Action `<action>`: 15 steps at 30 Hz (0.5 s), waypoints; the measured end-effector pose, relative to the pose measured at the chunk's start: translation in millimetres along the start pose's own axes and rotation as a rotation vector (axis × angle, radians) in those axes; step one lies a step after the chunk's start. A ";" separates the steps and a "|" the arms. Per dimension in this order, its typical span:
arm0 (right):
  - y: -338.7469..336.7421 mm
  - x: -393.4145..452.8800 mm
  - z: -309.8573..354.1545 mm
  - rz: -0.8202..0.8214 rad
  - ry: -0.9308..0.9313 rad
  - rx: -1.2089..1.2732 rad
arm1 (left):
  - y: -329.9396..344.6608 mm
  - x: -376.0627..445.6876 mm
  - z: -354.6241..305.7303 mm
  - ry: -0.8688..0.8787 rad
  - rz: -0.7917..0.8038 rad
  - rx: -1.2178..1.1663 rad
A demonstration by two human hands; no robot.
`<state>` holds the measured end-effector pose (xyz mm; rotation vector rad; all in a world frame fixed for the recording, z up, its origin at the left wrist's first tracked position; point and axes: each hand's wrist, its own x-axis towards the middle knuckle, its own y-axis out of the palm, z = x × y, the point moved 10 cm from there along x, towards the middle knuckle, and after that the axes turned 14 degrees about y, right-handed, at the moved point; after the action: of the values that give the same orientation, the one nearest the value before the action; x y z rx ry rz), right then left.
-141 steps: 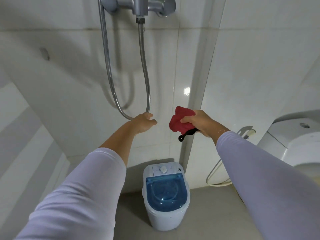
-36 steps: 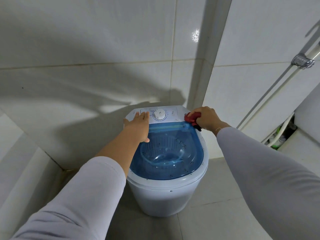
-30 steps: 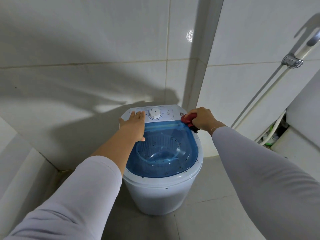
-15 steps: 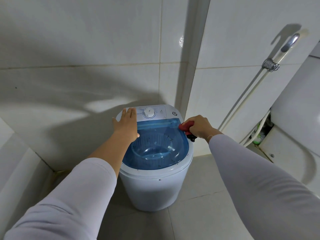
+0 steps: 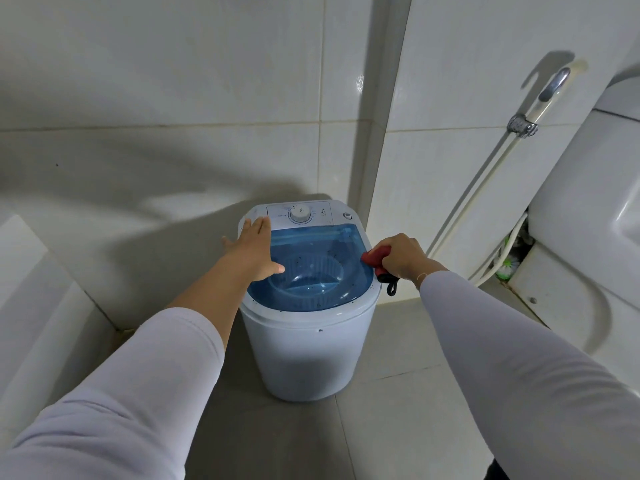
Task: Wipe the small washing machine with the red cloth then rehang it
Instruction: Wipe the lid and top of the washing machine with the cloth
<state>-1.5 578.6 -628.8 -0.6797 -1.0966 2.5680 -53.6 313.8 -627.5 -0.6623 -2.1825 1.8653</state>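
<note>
The small washing machine [image 5: 304, 306] stands on the grey tiled floor [image 5: 398, 427] in the corner of a white-tiled room, its translucent blue lid [image 5: 311, 268] closed over the white drum basket visible beneath. At the back of its top sits a white control panel with a round dial [image 5: 300, 213]. The right hand [image 5: 401, 254] is curled into a fist around the red cloth [image 5: 377, 258], bunched so that only a small wad shows at the thumb side; that wad presses against the right edge of the lid, where blue meets the white rim. A black loop [image 5: 391, 287] dangles from below the fist, just outside the machine's rim. The left hand [image 5: 251, 249] lies flat and spread, holding nothing, palm down on the left side of the machine's top, fingers reaching toward the panel and thumb resting on the blue lid. To the right, a white hose [image 5: 485, 202] runs down the wall beside a white toilet [image 5: 588, 220].
</note>
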 end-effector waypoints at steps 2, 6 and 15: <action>0.8 -7.9 -2.8 -0.007 0.001 0.003 | 3.9 -5.2 -1.5 0.015 0.012 -0.015; 2.0 -23.7 -10.1 -0.019 0.015 -0.006 | 10.9 -17.4 -6.2 0.019 0.045 -0.017; 12.7 -63.2 -18.6 -0.013 0.046 -0.002 | 23.0 -22.4 -10.4 0.020 0.015 -0.021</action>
<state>61.4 555.1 -629.5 -0.7261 -1.0850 2.5276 -24.7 315.3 -644.8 -0.7000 -2.1938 1.8375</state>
